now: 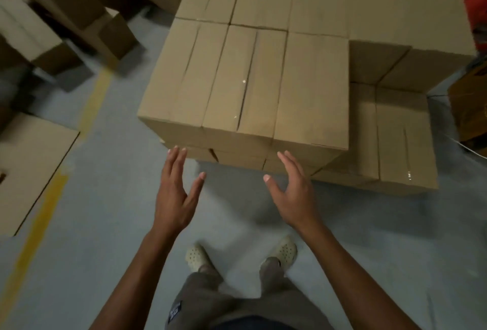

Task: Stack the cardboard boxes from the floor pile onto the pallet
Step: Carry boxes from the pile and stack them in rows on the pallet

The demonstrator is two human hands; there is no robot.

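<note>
The left hand (175, 192) and the right hand (292, 194) hang released and empty just before the stacked boxes (245, 79), packed tightly, probably for stability, with the near right corner unfilled, while the floor pile (60, 13) lies well apart at left.

One head-worn view, looking forward and steeply down.

We look out from the person's own head height through a wide-angle lens, tilted down as far as the shoes (283, 250) on the grey floor (105, 224). The left hand (174, 203) and right hand (292, 198) sit mid-frame, close below us. The stacked boxes (250, 79) just ahead fill the upper middle, the floor pile (52, 13) lies at upper left, and straight edges bow toward the borders.
</note>
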